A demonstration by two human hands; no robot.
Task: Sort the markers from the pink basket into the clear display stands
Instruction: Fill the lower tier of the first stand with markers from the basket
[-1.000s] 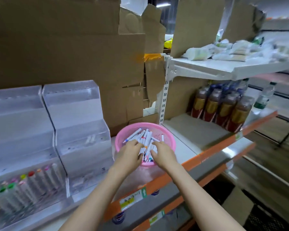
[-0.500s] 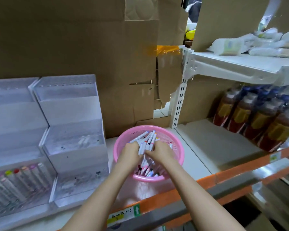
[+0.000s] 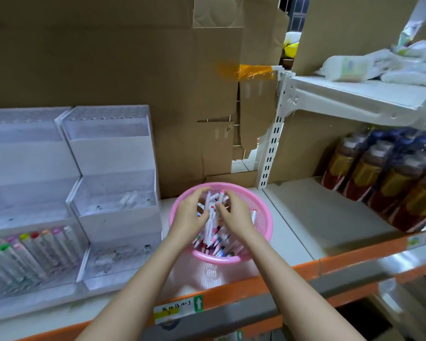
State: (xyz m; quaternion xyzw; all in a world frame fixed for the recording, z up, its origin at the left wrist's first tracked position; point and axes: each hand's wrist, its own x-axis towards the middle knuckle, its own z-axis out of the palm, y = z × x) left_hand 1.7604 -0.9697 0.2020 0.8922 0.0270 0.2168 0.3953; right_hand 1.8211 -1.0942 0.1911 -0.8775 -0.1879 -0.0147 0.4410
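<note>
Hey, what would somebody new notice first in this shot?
The pink basket mid-shelf, where the left hand and right hand grip a bunch of markers. Then the clear display stands on its left, a few capped pens in one, and brown bottles at right.

SHELF AISLE: The left hand [image 3: 188, 216] and right hand [image 3: 237, 215], both curled round a bundle of markers [image 3: 210, 212], crowd the mouth of a pink basket [image 3: 221, 259] near the front edge of the shelf [image 3: 330, 217]. Just beside it on the left rise two tiered clear display stands [image 3: 113, 153], open from above; a row of capped pens [image 3: 35, 252] packs the far stand's lowest tier. Cardboard [image 3: 108, 57] walls off the back. A slotted white upright [image 3: 271, 148] stands behind on the right, where an upper shelf [image 3: 354, 99] overhangs bare board running to a row of bottles [image 3: 369, 173].
</note>
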